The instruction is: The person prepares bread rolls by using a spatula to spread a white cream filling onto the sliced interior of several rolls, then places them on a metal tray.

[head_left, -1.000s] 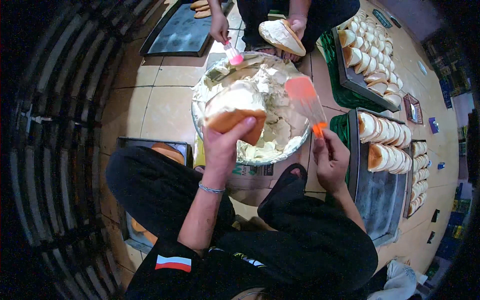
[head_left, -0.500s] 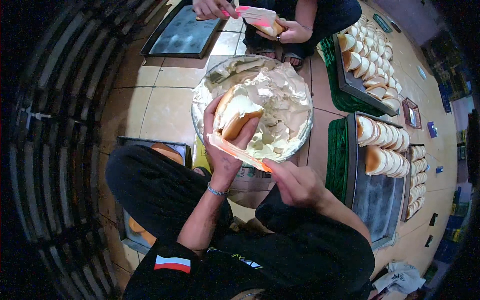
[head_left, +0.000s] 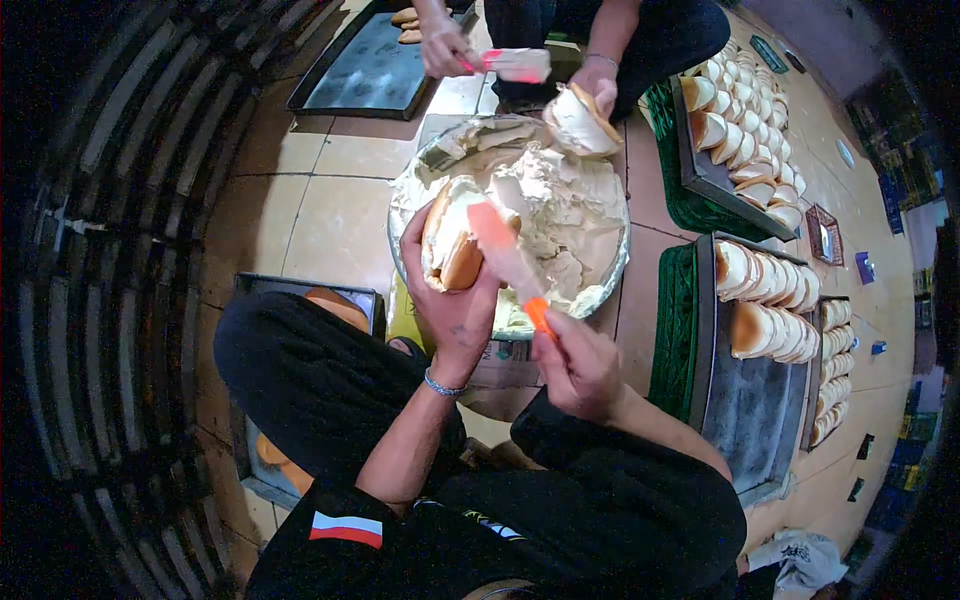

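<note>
My left hand (head_left: 455, 310) is wrapped round a split bread bun (head_left: 462, 262), its cut side coated with pale cream. In my right hand (head_left: 582, 365) is the orange handle of a spatula (head_left: 503, 250); its cream-smeared blade, slightly blurred, lies over the right side of the bun. Below both hands stands a large round bowl (head_left: 618, 262) heaped with whipped cream (head_left: 570, 195). Across from me another person's hand (head_left: 447, 45) grips a pink spatula (head_left: 515, 65), and that person's other hand holds a cream-covered bun (head_left: 582, 122) over the bowl's far rim.
At the right, dark trays (head_left: 750, 430) carry rows of filled buns (head_left: 765, 275), propped beside green crates (head_left: 676, 330). A tray (head_left: 360, 70) with a few buns lies far left; another (head_left: 250, 470) sits beside my left knee. Dark slats (head_left: 130, 250) line the left side.
My spatula has swung up from beside my left wrist onto the bun's right side. The other person's bun has come down over the bowl's rim, apart from the pink spatula.
</note>
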A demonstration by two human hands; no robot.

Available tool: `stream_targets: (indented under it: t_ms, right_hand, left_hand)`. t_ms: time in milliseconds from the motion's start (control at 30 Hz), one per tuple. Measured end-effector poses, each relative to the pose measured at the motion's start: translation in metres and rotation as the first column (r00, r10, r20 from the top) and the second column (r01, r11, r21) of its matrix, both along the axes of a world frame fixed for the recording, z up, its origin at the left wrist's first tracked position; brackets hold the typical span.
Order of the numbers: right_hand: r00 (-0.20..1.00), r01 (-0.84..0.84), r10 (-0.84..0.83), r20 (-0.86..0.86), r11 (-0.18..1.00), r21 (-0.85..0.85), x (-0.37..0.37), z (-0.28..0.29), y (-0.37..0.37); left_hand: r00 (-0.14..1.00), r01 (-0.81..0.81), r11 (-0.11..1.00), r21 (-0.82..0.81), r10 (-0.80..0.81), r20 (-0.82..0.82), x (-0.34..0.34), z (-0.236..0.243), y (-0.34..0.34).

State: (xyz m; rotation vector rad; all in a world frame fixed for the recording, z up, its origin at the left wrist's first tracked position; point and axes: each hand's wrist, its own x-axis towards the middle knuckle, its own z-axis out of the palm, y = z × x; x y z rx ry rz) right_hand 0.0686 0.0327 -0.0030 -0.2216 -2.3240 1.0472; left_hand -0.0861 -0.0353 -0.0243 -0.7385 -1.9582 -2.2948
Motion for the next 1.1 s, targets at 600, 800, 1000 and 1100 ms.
stream_targets:
  t_ms: [600,800,1000,1100]
  right_hand:
    - [0.991,-0.061,0.052,0.120,0.995,0.076,0.007,0.077,0.147]
    - [0.978,-0.205,0.181,0.107,0.938,0.281,0.013,0.091,0.150]
    - [0.978,-0.203,0.162,0.132,0.881,0.426,0.035,0.090,0.147]
    - [0.978,-0.202,0.163,0.130,0.890,0.408,0.041,0.090,0.139]
  left_hand:
    - [0.409,0.557,0.659,0.506,-0.748,0.523,-0.005,0.004,-0.031]
    - [0.355,0.576,0.624,0.527,-0.773,0.526,-0.016,0.001,-0.032]
    - [0.370,0.501,0.646,0.576,-0.762,0.532,-0.017,-0.001,-0.027]
    - [0.388,0.495,0.683,0.537,-0.727,0.567,-0.020,-0.007,-0.028]
